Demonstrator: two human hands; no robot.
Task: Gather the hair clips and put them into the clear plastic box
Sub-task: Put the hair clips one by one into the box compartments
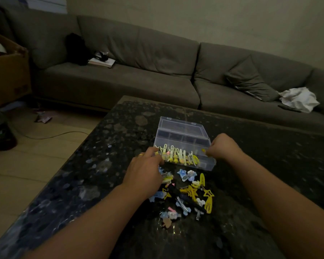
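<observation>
A clear plastic box stands open on the dark speckled table, its lid tilted back. Several pale yellow clips line its near compartment. A loose pile of hair clips, yellow, blue, white and pink, lies on the table just in front of the box. My left hand rests over the pile's left edge, fingers reaching the box's near left corner. My right hand hovers over the box's near right corner and pinches a small yellow clip.
A long grey sofa runs behind the table, with a cushion, a white cloth and a book on it. A cardboard box and a dark bottle stand on the floor at left.
</observation>
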